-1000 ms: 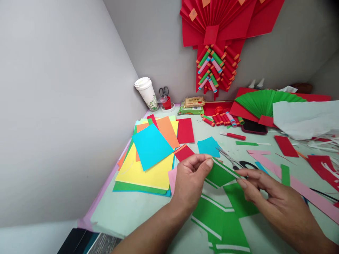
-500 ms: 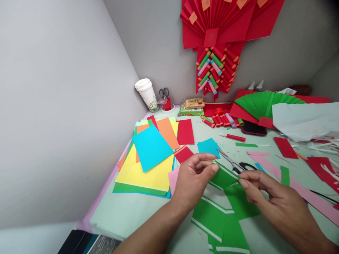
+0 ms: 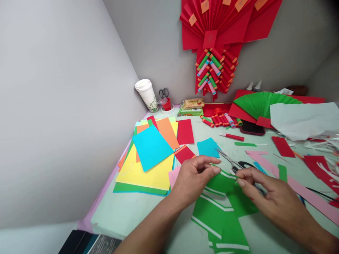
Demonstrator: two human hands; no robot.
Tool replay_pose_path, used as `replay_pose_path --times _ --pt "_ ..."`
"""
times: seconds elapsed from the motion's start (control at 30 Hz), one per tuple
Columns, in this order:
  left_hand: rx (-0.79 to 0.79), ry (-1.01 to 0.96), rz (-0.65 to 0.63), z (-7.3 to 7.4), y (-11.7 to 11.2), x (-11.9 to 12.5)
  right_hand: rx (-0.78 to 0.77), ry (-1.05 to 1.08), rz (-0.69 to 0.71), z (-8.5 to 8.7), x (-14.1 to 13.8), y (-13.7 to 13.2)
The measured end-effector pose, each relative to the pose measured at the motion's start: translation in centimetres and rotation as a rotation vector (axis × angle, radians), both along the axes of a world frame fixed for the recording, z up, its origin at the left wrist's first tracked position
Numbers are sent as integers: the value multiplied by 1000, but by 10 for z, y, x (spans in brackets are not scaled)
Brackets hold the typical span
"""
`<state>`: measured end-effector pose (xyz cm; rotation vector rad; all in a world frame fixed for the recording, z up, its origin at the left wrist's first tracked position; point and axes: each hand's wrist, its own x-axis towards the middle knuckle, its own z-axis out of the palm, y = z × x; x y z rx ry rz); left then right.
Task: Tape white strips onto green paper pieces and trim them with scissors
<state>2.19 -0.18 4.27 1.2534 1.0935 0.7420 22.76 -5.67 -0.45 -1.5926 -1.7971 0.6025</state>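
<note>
My left hand (image 3: 194, 178) pinches the left end of a green paper piece with a white strip (image 3: 221, 180) just above the table. My right hand (image 3: 267, 194) pinches the same piece at its right end, thumb and forefinger pressed together. More green sheets with white strips (image 3: 219, 222) lie under and in front of both hands. Black-handled scissors (image 3: 234, 163) rest on the table just behind my fingers.
A stack of coloured paper sheets (image 3: 148, 155) lies at the left. Pink strips (image 3: 304, 187), red scraps and a green paper fan (image 3: 265, 104) fill the right. A white cup (image 3: 146, 93), paper rolls (image 3: 222, 120) and a red wall decoration (image 3: 219, 38) stand at the back.
Both hands have lowered the green piece a little toward the table, and my right fingers have slid closer to my left hand.
</note>
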Motion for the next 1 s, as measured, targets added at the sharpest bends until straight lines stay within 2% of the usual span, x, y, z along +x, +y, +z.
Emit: replay_pose_path --times 0.1,0.2,0.27,0.43,0.53,0.73,0.87,1.0 --pt "42 61 -110 -3 1 -1 -1 -1 17 4 -5 -1" --pt "77 137 -177 -6 0 0 1 1 100 4 -8 -1" --pt "55 158 -177 -7 1 0 -6 16 95 2 -9 -2" --pt "-35 133 -107 -7 5 -2 -63 96 -49 -3 -9 -6" --pt "-85 116 -91 -7 6 -4 -45 46 -52 -8 -6 -4" --pt "-108 87 -160 -11 4 -5 158 -72 -45 -30 0 -6" --pt "-157 105 -212 -16 4 -6 138 -93 -64 -37 1 -10" --pt "-147 78 -221 -20 6 -8 117 -49 -77 -32 -1 -6"
